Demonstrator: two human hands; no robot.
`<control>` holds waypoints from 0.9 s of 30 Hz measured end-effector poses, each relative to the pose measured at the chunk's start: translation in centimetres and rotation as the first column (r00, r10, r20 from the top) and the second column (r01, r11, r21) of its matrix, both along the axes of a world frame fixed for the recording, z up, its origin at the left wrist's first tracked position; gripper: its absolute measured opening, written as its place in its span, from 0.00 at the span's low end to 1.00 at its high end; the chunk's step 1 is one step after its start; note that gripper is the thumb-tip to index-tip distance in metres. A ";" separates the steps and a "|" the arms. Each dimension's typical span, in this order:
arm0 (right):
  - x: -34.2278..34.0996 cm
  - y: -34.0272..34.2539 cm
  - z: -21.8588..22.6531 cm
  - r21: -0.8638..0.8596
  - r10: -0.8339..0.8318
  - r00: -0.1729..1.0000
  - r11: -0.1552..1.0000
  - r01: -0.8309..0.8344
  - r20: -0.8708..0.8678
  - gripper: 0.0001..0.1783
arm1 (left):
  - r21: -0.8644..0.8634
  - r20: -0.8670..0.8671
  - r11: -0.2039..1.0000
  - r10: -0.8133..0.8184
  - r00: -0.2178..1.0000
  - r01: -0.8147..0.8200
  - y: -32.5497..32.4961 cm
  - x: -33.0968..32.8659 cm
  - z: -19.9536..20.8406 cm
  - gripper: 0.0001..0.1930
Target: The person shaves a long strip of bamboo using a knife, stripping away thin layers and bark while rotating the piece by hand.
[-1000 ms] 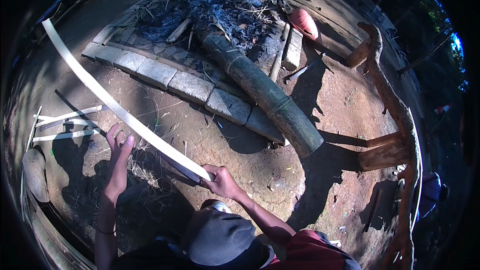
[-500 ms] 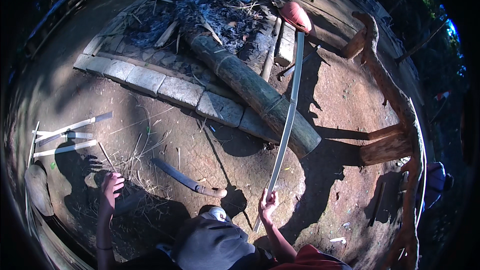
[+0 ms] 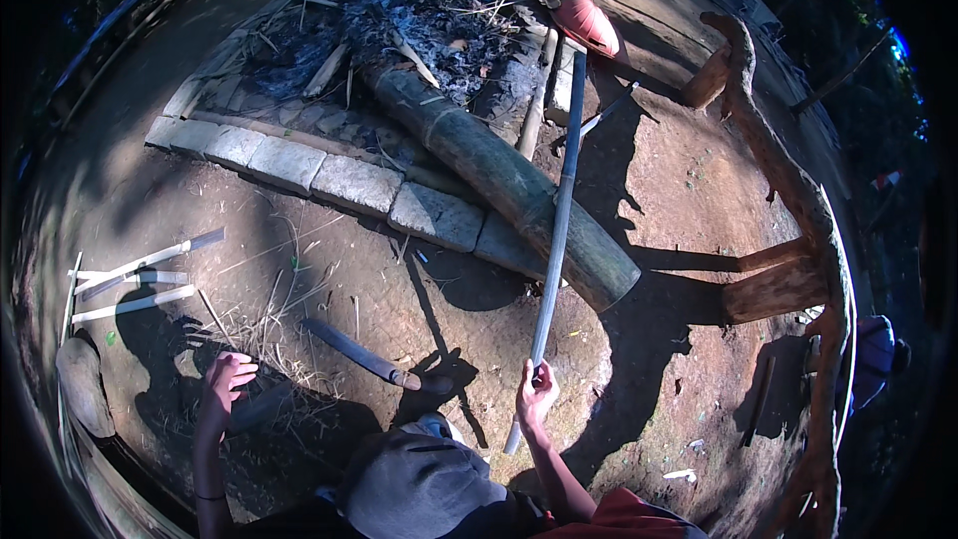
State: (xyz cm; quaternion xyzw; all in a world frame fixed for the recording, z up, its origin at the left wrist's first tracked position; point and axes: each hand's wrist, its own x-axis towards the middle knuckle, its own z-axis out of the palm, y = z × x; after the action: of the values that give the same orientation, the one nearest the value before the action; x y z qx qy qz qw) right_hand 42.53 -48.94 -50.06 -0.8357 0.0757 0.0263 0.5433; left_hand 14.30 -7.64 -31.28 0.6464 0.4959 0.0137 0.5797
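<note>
My right hand point(image 3: 537, 391) is closed around a long, narrow strip of split bamboo point(image 3: 561, 230). The strip slants away from me, crossing in front of a thick bamboo trunk point(image 3: 489, 160), and its near end sticks out below my hand. Its rounded grey outer side with a node ring faces up. At the left, my left hand point(image 3: 230, 376) hovers over dry shavings point(image 3: 284, 339) with fingers loosely bent and apart; I see nothing held in it. A thin stick point(image 3: 214, 311) shows just beyond its fingertips. Between my hands a machete point(image 3: 349, 347) lies on the ground, its handle shaded.
Pale blocks point(image 3: 284, 162) edge an ash-filled fire pit point(image 3: 379, 15). Beside it sits a reddish domed object point(image 3: 587, 26). Cut bamboo pieces point(image 3: 140, 289) lie at left. A rough wooden bench point(image 3: 778, 180) runs along the right, with a person in blue point(image 3: 872, 359) beyond it.
The bamboo strip has turned over in my right hand, from its inner face to its rounded outer side, and its far end has shifted left. My left hand has moved slightly right.
</note>
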 end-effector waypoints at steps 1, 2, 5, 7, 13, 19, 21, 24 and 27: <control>0.0 -0.2 -1.3 -0.128 -0.024 1.000 0.992 0.022 -0.018 0.17 | 0.000 -0.013 1.000 -0.021 1.000 0.021 -0.3 0.6 0.2 0.21; 0.0 0.0 -3.2 -0.168 -0.019 1.000 0.986 0.016 -0.012 0.18 | 0.002 -0.033 1.000 -0.026 0.999 0.026 -0.5 0.7 0.5 0.21; 0.0 -0.8 -4.1 -0.150 -0.043 0.999 0.988 0.046 0.022 0.19 | -0.019 -0.047 0.995 -0.101 0.994 0.100 -0.4 1.7 0.2 0.22; 0.0 0.0 -3.4 -0.077 -0.019 1.000 0.997 0.017 -0.024 0.19 | -0.031 -0.050 0.993 -0.112 0.992 0.110 -0.3 0.8 0.8 0.22; 0.6 -0.8 -1.9 -0.020 0.073 0.997 0.997 -0.073 -0.029 0.21 | -0.056 -0.029 0.992 -0.119 0.992 0.117 0.0 0.4 2.4 0.23; 4.1 0.3 1.7 -0.142 -0.009 0.942 0.988 0.060 0.335 0.24 | -0.009 0.063 0.997 -0.073 0.995 0.074 -0.1 0.2 4.7 0.23; 7.4 2.5 7.5 -0.244 0.075 0.913 0.969 0.028 0.402 0.19 | -0.026 0.104 0.997 -0.063 0.993 0.066 -0.4 0.0 5.4 0.23; 18.1 6.7 11.2 -0.168 0.208 0.853 0.975 -0.143 0.479 0.11 | -0.072 0.043 0.997 -0.032 0.999 0.035 -0.4 -1.9 4.5 0.21; 31.3 11.2 15.1 -0.117 0.171 0.804 0.985 -0.126 0.569 0.14 | -0.008 0.017 0.983 -0.184 0.983 0.184 -0.1 -4.2 1.9 0.19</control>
State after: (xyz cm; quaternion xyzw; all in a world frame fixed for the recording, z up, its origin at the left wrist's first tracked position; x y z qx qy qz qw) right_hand 73.80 -37.69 -34.93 -0.8271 -0.1571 -0.1886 0.5056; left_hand 10.14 -7.75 -29.40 0.6863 0.4296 -0.0372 0.5857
